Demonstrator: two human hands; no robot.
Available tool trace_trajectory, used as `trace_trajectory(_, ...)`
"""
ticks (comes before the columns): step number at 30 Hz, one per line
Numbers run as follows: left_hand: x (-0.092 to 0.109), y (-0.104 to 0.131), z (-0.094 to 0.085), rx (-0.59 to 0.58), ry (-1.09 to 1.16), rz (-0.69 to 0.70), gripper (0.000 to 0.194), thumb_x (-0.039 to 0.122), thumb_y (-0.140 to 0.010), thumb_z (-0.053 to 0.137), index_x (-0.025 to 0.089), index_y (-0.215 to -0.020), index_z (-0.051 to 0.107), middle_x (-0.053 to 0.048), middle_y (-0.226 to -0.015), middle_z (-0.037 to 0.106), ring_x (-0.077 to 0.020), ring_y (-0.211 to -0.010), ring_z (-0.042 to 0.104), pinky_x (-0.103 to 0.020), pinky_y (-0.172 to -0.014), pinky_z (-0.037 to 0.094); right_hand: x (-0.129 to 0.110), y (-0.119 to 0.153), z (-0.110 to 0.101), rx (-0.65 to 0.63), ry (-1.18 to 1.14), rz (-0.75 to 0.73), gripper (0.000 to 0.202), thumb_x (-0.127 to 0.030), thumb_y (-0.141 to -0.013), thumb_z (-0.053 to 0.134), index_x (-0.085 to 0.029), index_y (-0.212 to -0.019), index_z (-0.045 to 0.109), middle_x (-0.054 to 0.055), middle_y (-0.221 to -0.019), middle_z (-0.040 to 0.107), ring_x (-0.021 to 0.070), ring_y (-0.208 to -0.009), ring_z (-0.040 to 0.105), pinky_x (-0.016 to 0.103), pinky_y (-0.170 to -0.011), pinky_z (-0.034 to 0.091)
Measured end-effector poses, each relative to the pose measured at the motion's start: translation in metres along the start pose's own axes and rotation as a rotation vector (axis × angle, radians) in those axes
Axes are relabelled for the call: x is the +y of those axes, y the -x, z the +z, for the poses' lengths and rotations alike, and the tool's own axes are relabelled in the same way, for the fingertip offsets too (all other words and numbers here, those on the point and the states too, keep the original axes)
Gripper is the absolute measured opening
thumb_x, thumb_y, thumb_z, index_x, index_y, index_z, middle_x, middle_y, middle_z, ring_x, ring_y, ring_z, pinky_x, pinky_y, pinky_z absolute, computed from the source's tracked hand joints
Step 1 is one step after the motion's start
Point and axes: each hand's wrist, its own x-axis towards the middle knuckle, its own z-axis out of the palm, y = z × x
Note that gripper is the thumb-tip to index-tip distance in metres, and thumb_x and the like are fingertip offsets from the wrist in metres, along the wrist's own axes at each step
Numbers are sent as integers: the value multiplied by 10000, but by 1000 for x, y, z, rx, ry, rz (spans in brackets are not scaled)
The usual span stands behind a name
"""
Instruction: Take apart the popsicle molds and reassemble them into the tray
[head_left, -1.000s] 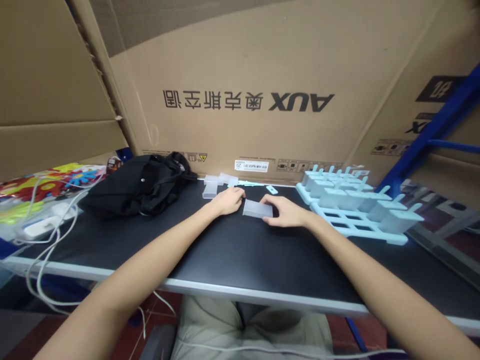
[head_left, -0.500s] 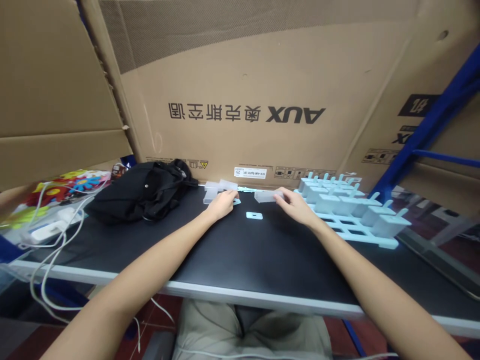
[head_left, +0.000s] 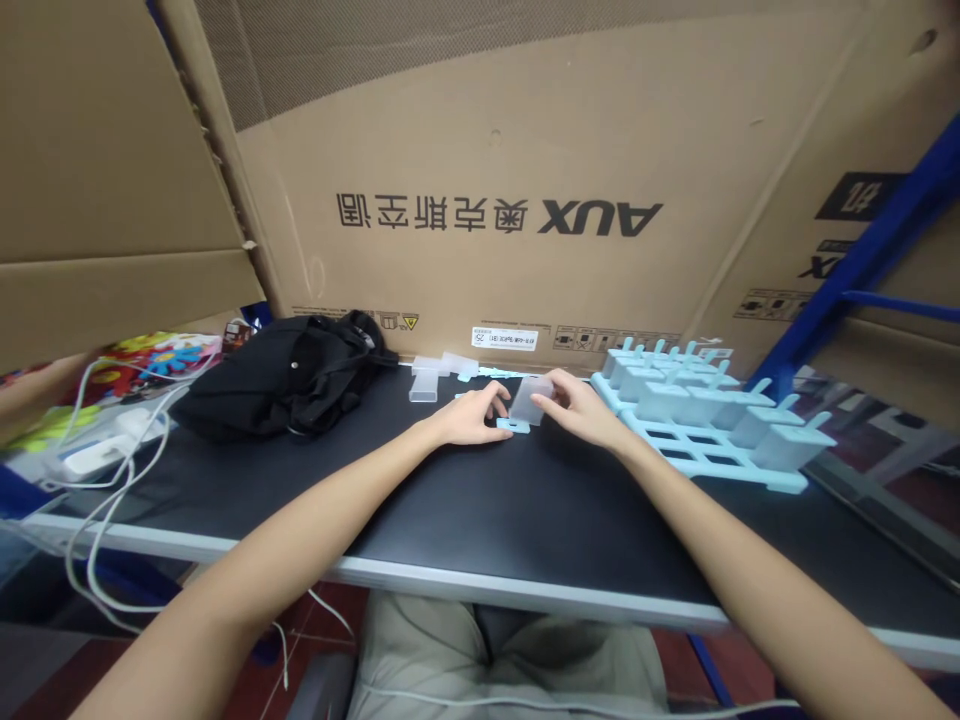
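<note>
A translucent, open-ended plastic popsicle mold cup [head_left: 531, 402] is tilted in my right hand [head_left: 574, 405], gripped between thumb and fingers. My left hand [head_left: 474, 413] is just left of it, thumb and bent fingers apart. Its thumb reaches the edge of a small light-blue lid [head_left: 516, 427] lying flat on the black table, below the cup. Behind my left hand are several more clear cups [head_left: 424, 386] and a few light-blue pieces [head_left: 487, 373]. To the right, a light-blue rack [head_left: 705, 462] carries several capped molds [head_left: 787, 440] with upright sticks.
A black bag [head_left: 277, 380] lies on the left of the table. White cables and a power strip [head_left: 101, 458] are further left, near colourful toys [head_left: 150, 362] and another person's forearm [head_left: 49, 392]. A large cardboard box [head_left: 480, 130] stands behind. A blue metal post [head_left: 862, 250] rises at right.
My left hand has moved right, from the clear cups to the single blue lid. My right hand has turned the cup from lying sideways to tilted upright and brought it slightly closer.
</note>
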Motion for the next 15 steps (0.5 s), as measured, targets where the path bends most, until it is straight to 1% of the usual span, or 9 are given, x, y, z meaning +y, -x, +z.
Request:
trace_trajectory(3, -7, -2, 1, 26, 93, 9, 565, 393, -715, 766, 219, -1149, 448, -40, -952, 684, -181, -811, 641, -319, -720, 514, -3, -2, 7, -70, -47, -1, 345, -509, -930, 475, -183, -995, 567, 41, -845, 615, 151, -695, 529, 280, -650, 446)
trace_trajectory(7, -12, -3, 1, 21, 170, 10, 592, 407, -685, 798, 206, -1120, 450, -34, -897, 665, -169, -788, 650, -316, -727, 536, -7, -4, 11, -119, -54, -44, 374, -480, -943, 461, -185, -1142, 577, 76, -990, 660, 172, -755, 569, 310, -706, 480)
trace_trajectory(12, -13, -4, 1, 14, 203, 18, 561, 377, -682, 801, 203, -1092, 460, -17, -877, 654, -149, -760, 655, -312, -738, 547, -6, -7, 10, -146, 7, -100, 424, -429, -944, 459, -201, -1291, 548, 108, -1195, 649, 196, -827, 612, 359, -787, 513)
trace_trajectory(15, -13, -4, 1, 17, 196, 25, 539, 365, -680, 799, 195, -1074, 471, -15, -863, 657, -146, -754, 655, -309, -735, 547, -4, -8, 10, -147, 61, -118, 452, -398, -944, 462, -218, -1355, 519, 102, -1251, 638, 202, -843, 632, 380, -828, 517)
